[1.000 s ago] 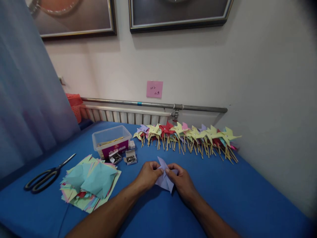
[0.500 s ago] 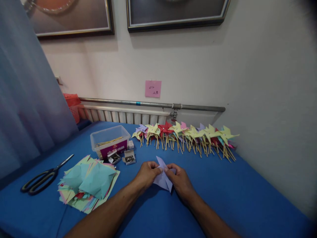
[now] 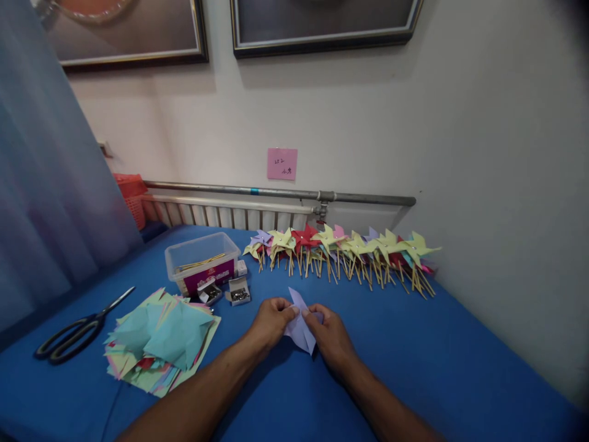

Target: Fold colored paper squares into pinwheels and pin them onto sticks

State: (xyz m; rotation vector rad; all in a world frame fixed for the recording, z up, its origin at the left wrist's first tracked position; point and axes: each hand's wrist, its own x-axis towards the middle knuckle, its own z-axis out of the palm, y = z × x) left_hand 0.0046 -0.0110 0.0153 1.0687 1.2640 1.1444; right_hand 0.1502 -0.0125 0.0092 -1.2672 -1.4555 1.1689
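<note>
A lilac cut paper piece [image 3: 299, 328] lies on the blue table [image 3: 442, 362] between my hands. My left hand [image 3: 270, 320] pinches its left side and my right hand [image 3: 330, 331] pinches its right side, fingertips meeting near the paper's middle. One pointed flap sticks up past my fingers. A row of several finished paper pinwheels [image 3: 343, 252] on wooden sticks lies along the wall beyond my hands.
A pile of coloured cut papers [image 3: 159, 341] lies to the left, with black scissors [image 3: 76, 331] further left. A clear plastic box [image 3: 202, 263] with sticks and two small open pin boxes [image 3: 239, 294] stand behind the pile. A radiator and pipe run along the wall.
My hands stay on the lilac paper, with only small finger shifts. The view has drifted slightly.
</note>
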